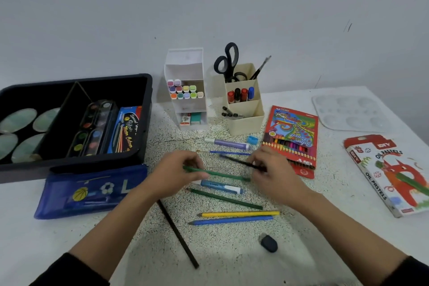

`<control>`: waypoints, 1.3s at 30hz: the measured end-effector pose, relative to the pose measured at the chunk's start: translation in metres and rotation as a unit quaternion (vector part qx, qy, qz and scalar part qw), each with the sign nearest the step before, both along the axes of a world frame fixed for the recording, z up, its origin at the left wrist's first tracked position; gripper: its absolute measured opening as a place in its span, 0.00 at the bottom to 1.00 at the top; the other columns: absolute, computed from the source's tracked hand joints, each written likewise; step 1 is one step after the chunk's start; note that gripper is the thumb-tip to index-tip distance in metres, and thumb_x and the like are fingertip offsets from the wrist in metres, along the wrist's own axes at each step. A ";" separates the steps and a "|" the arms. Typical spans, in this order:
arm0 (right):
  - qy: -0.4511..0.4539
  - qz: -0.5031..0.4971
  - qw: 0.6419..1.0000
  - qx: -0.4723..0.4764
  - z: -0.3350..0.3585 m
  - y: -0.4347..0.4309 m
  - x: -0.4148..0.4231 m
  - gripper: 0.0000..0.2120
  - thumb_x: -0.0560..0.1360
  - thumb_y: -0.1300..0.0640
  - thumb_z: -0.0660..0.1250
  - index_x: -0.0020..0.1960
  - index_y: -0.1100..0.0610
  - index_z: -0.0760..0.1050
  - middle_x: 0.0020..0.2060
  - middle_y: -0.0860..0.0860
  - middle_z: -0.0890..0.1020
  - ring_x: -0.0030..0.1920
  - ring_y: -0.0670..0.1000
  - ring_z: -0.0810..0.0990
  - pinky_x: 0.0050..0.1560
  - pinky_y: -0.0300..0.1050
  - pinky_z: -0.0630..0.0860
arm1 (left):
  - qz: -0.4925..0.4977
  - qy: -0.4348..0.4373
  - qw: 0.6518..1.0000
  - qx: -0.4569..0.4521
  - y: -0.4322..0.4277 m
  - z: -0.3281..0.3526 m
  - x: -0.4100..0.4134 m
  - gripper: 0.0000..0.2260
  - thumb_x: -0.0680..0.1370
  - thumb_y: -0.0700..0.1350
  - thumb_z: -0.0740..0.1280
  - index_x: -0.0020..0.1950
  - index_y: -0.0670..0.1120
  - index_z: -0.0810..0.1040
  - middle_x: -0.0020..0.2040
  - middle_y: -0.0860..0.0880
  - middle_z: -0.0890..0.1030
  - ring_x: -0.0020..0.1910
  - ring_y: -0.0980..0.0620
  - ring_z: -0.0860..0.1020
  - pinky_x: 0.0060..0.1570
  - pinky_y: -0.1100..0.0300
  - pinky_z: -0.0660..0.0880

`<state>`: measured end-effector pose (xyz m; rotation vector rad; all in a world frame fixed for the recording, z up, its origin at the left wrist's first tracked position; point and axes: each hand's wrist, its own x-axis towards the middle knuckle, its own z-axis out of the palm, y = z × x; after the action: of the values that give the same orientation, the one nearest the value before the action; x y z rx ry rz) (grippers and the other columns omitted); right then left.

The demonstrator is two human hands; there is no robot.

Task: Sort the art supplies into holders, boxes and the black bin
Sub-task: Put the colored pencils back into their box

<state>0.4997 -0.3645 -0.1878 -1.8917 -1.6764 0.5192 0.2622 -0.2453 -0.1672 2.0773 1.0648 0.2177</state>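
Observation:
My left hand (173, 175) pinches one end of a green stick (222, 174) above the speckled mat. My right hand (271, 176) grips a thin black brush (234, 160) and touches the green stick's other end. Below the hands lie a blue-and-white marker (222, 187), a dark green pencil (226, 199), a yellow pencil (240, 213) and a blue pencil (229, 220). A long black pencil (177, 233) lies near my left forearm. The black bin (144, 146) at the left holds paint sets. A white marker holder (185, 89) and a cream holder (246, 121) with scissors stand behind.
A blue pencil pouch (90, 190) lies in front of the bin. A purple glue stick (228, 144), a blue sharpener (252, 140), a red coloured-pencil box (293, 139), an oil pastels box (390, 174), a clear palette (348, 111) and a black eraser (269, 243) are on the table.

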 end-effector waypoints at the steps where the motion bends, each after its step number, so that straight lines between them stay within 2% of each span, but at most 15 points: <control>1: 0.046 -0.036 0.998 0.013 0.003 -0.001 0.004 0.12 0.75 0.66 0.68 0.47 0.49 0.76 0.44 0.47 0.75 0.43 0.44 0.75 0.42 0.34 0.70 | 0.005 -0.021 1.000 0.001 -0.001 0.003 0.000 0.06 0.73 0.50 0.76 0.43 0.51 0.81 0.42 0.54 0.83 0.44 0.56 0.80 0.46 0.62 0.76; 3: 0.177 -0.093 0.979 0.037 0.010 -0.005 0.011 0.12 0.77 0.67 0.67 0.44 0.50 0.75 0.40 0.49 0.79 0.40 0.49 0.78 0.42 0.43 0.74 | 0.019 -0.065 0.998 0.017 -0.003 0.010 0.003 0.05 0.75 0.50 0.74 0.44 0.51 0.81 0.42 0.55 0.83 0.43 0.59 0.80 0.47 0.64 0.77; 6: 0.350 -0.129 0.926 0.057 0.022 -0.009 0.020 0.09 0.81 0.66 0.62 0.45 0.55 0.75 0.31 0.40 0.76 0.34 0.42 0.74 0.40 0.39 0.69 | 0.071 -0.153 0.985 0.024 -0.010 0.024 0.011 0.05 0.74 0.49 0.75 0.44 0.51 0.81 0.40 0.55 0.84 0.40 0.60 0.81 0.42 0.66 0.77; 8: 0.423 -0.132 0.894 0.076 0.026 -0.011 0.027 0.07 0.83 0.57 0.62 0.46 0.54 0.75 0.33 0.46 0.73 0.34 0.45 0.69 0.39 0.43 0.65 | 0.092 -0.199 0.976 0.014 -0.015 0.030 0.019 0.05 0.74 0.50 0.75 0.43 0.51 0.82 0.39 0.53 0.84 0.37 0.58 0.80 0.40 0.62 0.79; 10: 0.446 -0.144 0.879 0.091 0.033 -0.016 0.032 0.11 0.82 0.50 0.61 0.45 0.55 0.75 0.34 0.52 0.73 0.34 0.48 0.71 0.39 0.43 0.69 | 0.096 -0.221 0.970 0.019 -0.022 0.034 0.028 0.04 0.73 0.50 0.75 0.43 0.51 0.82 0.40 0.53 0.84 0.37 0.57 0.80 0.40 0.61 0.80; 13: 0.337 -0.151 0.924 0.103 0.036 -0.029 0.041 0.14 0.83 0.49 0.57 0.46 0.52 0.77 0.38 0.39 0.81 0.40 0.38 0.78 0.40 0.29 0.71 | 0.101 -0.259 0.961 0.016 -0.034 0.032 0.044 0.04 0.72 0.49 0.76 0.44 0.51 0.83 0.39 0.51 0.84 0.37 0.51 0.81 0.39 0.60 0.81; 15: 0.256 -0.138 0.951 0.103 0.031 -0.041 0.052 0.14 0.82 0.44 0.57 0.49 0.49 0.79 0.45 0.41 0.82 0.47 0.40 0.78 0.46 0.32 0.71 | 0.102 -0.276 0.956 0.003 -0.045 0.030 0.054 0.04 0.73 0.48 0.75 0.45 0.50 0.84 0.40 0.49 0.85 0.38 0.50 0.82 0.41 0.59 0.81; 18: 0.257 -0.122 0.951 0.117 0.023 -0.058 0.066 0.10 0.80 0.46 0.61 0.50 0.46 0.79 0.43 0.41 0.83 0.42 0.45 0.78 0.43 0.35 0.72 | 0.089 -0.283 0.955 0.022 -0.059 0.027 0.067 0.03 0.74 0.46 0.74 0.47 0.50 0.84 0.39 0.49 0.85 0.40 0.51 0.84 0.45 0.57 0.82; 22: 0.095 -0.065 0.975 0.188 0.012 -0.074 0.086 0.05 0.81 0.53 0.64 0.51 0.50 0.79 0.43 0.41 0.81 0.44 0.43 0.80 0.44 0.33 0.73 | 0.082 -0.309 0.946 0.061 -0.077 0.027 0.080 0.05 0.76 0.44 0.71 0.51 0.49 0.82 0.42 0.52 0.86 0.44 0.51 0.85 0.49 0.56 0.82; 25: 0.034 -0.036 0.979 0.196 -0.004 -0.080 0.099 0.09 0.82 0.52 0.64 0.54 0.56 0.80 0.48 0.42 0.79 0.49 0.41 0.79 0.48 0.33 0.73 | 0.048 -0.286 0.950 0.113 -0.084 0.024 0.086 0.06 0.77 0.46 0.70 0.53 0.49 0.82 0.44 0.55 0.86 0.46 0.54 0.85 0.50 0.61 0.80; 28: 0.004 0.012 0.981 0.193 -0.011 -0.083 0.104 0.12 0.83 0.50 0.62 0.58 0.56 0.80 0.52 0.44 0.79 0.51 0.44 0.80 0.49 0.41 0.78 | 0.020 -0.247 0.952 0.179 -0.088 0.015 0.093 0.08 0.78 0.48 0.70 0.54 0.48 0.83 0.46 0.58 0.85 0.47 0.57 0.84 0.49 0.63 0.79; 31: -0.076 0.066 0.977 0.190 -0.018 -0.081 0.110 0.10 0.82 0.53 0.64 0.60 0.55 0.79 0.53 0.47 0.79 0.51 0.48 0.79 0.49 0.47 0.77 | 0.003 -0.227 0.954 0.198 -0.089 0.001 0.097 0.08 0.78 0.46 0.69 0.55 0.48 0.83 0.48 0.58 0.84 0.49 0.60 0.83 0.50 0.65 0.78; 33: -0.147 0.094 0.963 0.205 -0.025 -0.081 0.111 0.10 0.80 0.58 0.68 0.61 0.55 0.79 0.53 0.49 0.79 0.51 0.50 0.78 0.48 0.50 0.75 | -0.013 -0.210 0.953 0.217 -0.087 -0.010 0.097 0.08 0.79 0.45 0.69 0.56 0.48 0.83 0.50 0.58 0.84 0.51 0.61 0.82 0.51 0.65 0.78; 36: -0.207 0.114 0.944 0.231 -0.030 -0.083 0.111 0.11 0.80 0.57 0.65 0.62 0.55 0.79 0.50 0.51 0.79 0.48 0.52 0.78 0.47 0.48 0.71 | -0.036 -0.196 0.946 0.256 -0.085 -0.023 0.094 0.08 0.81 0.44 0.69 0.59 0.46 0.82 0.54 0.55 0.84 0.54 0.62 0.81 0.53 0.62 0.79; 39: -0.246 0.119 0.935 0.227 -0.033 -0.084 0.105 0.12 0.79 0.55 0.64 0.61 0.54 0.79 0.46 0.50 0.78 0.45 0.52 0.76 0.47 0.48 0.67 | -0.072 -0.184 0.935 0.295 -0.085 -0.028 0.094 0.11 0.82 0.46 0.65 0.61 0.45 0.81 0.55 0.51 0.84 0.54 0.56 0.82 0.52 0.57 0.80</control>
<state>0.6047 -0.4482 -0.2206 -1.5560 -2.1299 -0.2757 0.3566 -0.3304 -0.1950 2.4881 0.6579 0.9077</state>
